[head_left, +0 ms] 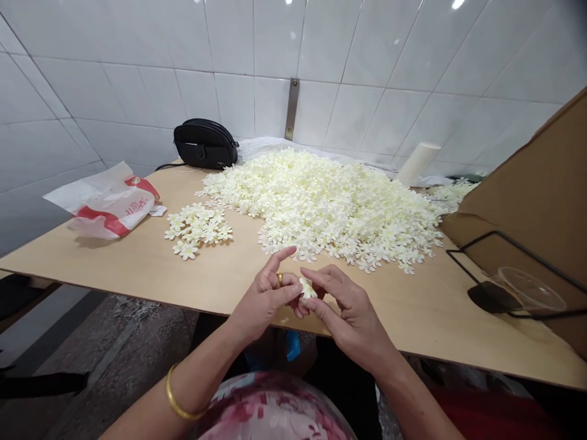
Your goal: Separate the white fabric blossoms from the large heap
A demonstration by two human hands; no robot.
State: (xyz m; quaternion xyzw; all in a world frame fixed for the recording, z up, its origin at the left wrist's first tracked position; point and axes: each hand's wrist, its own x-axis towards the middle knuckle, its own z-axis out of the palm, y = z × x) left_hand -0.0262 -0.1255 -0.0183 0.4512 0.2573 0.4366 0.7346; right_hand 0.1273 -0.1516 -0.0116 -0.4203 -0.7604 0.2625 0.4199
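Note:
Both my hands meet over the near edge of the wooden table [137, 263]. My left hand [266, 296] and my right hand [343, 305] pinch one small cream fabric flower [307, 287] between their fingertips; the left index finger sticks up. A gold ring and a gold bangle are on the left hand and wrist. Just beyond lies a big heap of the same cream flowers [330, 201]. A small separate cluster of flowers [198, 227] lies to the left of the heap.
A black pouch [205, 144] sits at the back by the tiled wall. A white and red plastic bag [107, 205] lies at the left. A cardboard box [536, 201], a black wire frame and a clear plastic cup [529, 293] stand at the right. A white roll [417, 162] lies behind the heap.

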